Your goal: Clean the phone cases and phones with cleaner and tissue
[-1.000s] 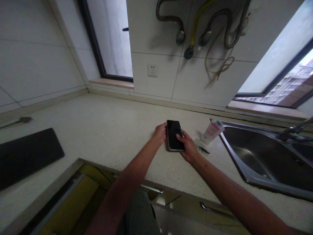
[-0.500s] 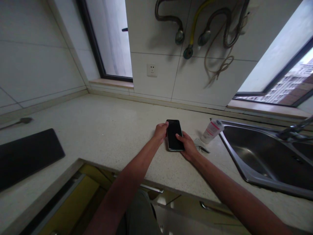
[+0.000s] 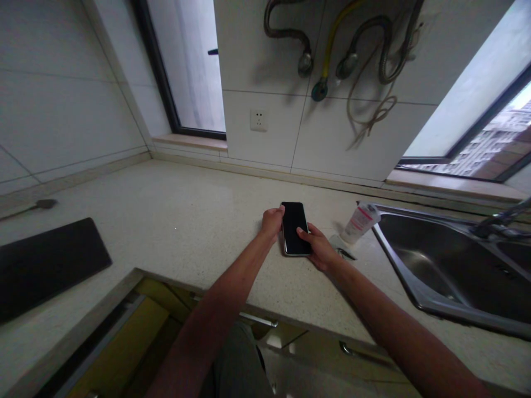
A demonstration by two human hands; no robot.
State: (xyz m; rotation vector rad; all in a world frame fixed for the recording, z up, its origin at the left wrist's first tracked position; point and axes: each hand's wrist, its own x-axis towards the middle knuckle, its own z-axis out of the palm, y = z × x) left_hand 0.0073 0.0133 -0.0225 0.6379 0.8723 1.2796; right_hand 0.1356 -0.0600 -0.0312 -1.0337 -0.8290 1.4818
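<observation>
A black smartphone (image 3: 294,226) with a dark screen is held just above the speckled countertop (image 3: 186,221), between both my hands. My left hand (image 3: 271,221) grips its left edge with curled fingers. My right hand (image 3: 317,247) holds its lower right side, thumb lying across the screen's edge. Both forearms reach in from the bottom of the picture.
A white tube with a pink label (image 3: 359,221) lies right of the phone, beside a small dark object (image 3: 342,251). A steel sink (image 3: 448,265) with a tap (image 3: 504,221) fills the right. A black board (image 3: 45,262) and a spoon (image 3: 31,207) lie far left. Hoses (image 3: 332,50) hang on the tiled wall.
Almost nothing differs: both hands keep hold of the phone, which has shifted only very slightly to the left.
</observation>
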